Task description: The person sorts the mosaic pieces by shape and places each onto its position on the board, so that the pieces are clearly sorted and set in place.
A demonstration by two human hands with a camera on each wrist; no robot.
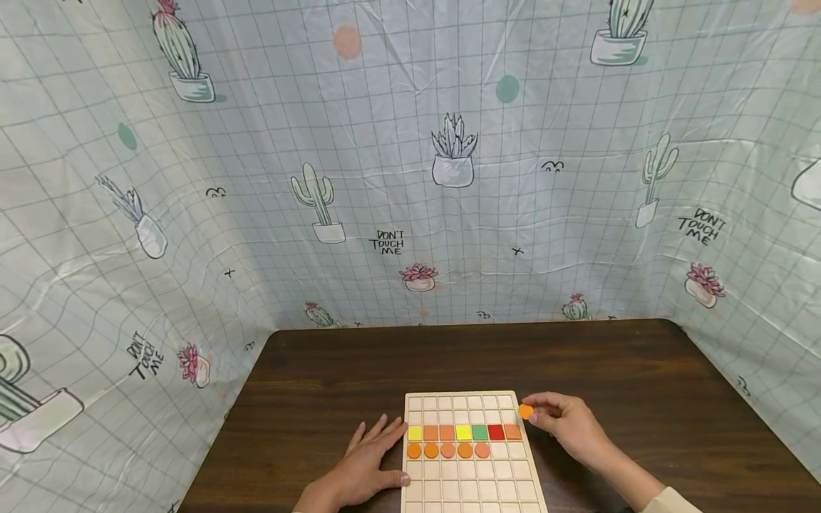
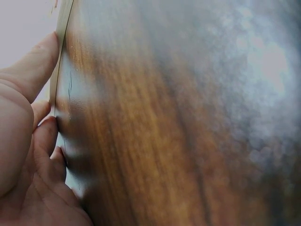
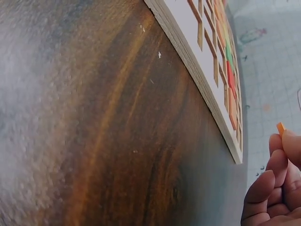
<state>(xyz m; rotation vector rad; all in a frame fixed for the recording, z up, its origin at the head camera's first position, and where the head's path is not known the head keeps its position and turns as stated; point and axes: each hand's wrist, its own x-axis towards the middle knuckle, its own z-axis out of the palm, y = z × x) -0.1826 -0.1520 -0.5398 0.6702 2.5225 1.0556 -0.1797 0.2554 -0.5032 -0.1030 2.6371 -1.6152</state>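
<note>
A pale wooden grid board (image 1: 458, 491) lies flat on the dark table. One row holds colored squares, among them a yellow square (image 1: 415, 432), a green square (image 1: 479, 432) and a red square (image 1: 496, 432). In the row nearer me sit several round orange discs (image 1: 431, 450), starting from the left. My left hand (image 1: 365, 467) rests at the board's left edge with fingers spread, its thumb touching the rim (image 2: 59, 61). My right hand (image 1: 571, 424) pinches an orange disc (image 1: 526, 411) between thumb and fingertips, beside the board's upper right edge; this disc (image 3: 281, 128) appears edge-on in the right wrist view.
The brown wood-grain table (image 1: 346, 363) extends around the board on both sides and behind it. A pale curtain (image 1: 385, 128) with a grid and cactus print hangs along the table's back and sides.
</note>
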